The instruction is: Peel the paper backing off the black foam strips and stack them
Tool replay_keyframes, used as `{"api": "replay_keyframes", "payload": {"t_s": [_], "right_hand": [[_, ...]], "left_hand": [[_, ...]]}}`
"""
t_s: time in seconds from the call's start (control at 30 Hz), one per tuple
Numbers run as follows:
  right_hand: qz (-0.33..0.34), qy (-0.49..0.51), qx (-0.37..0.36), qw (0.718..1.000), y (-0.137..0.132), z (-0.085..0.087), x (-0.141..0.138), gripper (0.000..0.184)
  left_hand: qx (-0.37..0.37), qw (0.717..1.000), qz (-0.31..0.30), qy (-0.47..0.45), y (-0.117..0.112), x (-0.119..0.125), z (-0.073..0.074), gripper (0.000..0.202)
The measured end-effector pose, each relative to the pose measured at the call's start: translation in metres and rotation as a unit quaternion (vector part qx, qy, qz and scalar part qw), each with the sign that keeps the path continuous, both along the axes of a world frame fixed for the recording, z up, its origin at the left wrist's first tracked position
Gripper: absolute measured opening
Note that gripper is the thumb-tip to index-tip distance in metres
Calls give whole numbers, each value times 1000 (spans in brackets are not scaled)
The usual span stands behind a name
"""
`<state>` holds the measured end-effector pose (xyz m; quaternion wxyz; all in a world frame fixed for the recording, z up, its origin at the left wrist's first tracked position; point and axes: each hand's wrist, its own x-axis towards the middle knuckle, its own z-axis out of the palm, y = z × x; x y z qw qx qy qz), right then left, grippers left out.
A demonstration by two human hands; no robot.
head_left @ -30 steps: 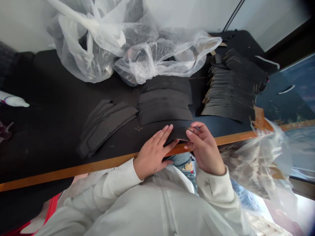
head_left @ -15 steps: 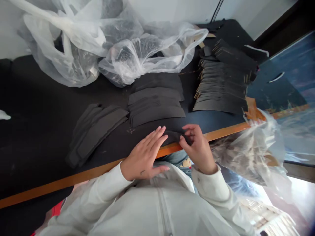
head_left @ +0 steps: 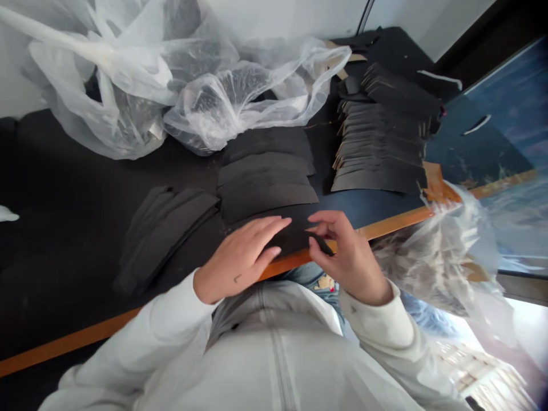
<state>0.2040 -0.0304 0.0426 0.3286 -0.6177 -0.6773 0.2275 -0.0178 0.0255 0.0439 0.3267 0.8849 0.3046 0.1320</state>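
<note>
My left hand [head_left: 240,260] rests near the front edge of the table, palm turned partly sideways, with its fingers stretched out and nothing gripped. To its right, my right hand [head_left: 351,257] has its thumb and curled fingers around the end of a thin black piece [head_left: 322,244] at the table edge. Most of that piece blends into the dark tabletop. Just beyond my hands lies an overlapping stack of black curved pieces [head_left: 268,191]. A fanned pile of similar pieces [head_left: 171,228] is left of it.
A taller row of black pieces with tan edges [head_left: 379,154] stands at the right. Clear plastic bags [head_left: 218,108] lie along the back. Another filled plastic bag [head_left: 436,262] hangs beyond the orange table edge [head_left: 398,222], above a white basket [head_left: 475,365].
My left hand has drawn back to the left and tilted off its flat pose. My right hand stays at the black piece's end. The view has shifted slightly.
</note>
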Motion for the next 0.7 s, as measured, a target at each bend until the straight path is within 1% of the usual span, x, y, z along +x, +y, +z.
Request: {"api": "replay_keyframes", "payload": {"t_s": [0.07,0.13,0.2,0.27,0.37,0.43,0.53,0.6,0.7], "right_hand": [[46,-68,64,995,-2,3,-3,31],[93,-121,124,980,-3,2,-4,31],[115,-150,153,970,-3,-3,-4,32],[113,-166,153,968,-5,-9,-5,31],[88,-169,146,971,-9,-12,-7,29],[71,-156,168,971,-13,-8,-8,31],[41,-170,218,960,-16,4,-8,38],[23,-186,237,953,-18,10,-7,38],[25,-149,240,959,-23,12,-7,36]], "left_hand": [[10,999,-47,-18,18,5,3,51],[6,995,-90,-40,31,13,-1,54],[-2,994,-99,-44,36,20,-8,45],[7,995,-97,-32,36,24,-17,38],[38,995,-92,-23,31,24,-29,46],[52,994,-88,-22,30,23,-33,48],[57,994,-91,-19,29,21,-35,50],[62,993,-98,-12,29,20,-34,53],[83,990,-114,4,29,21,-33,52]]}}
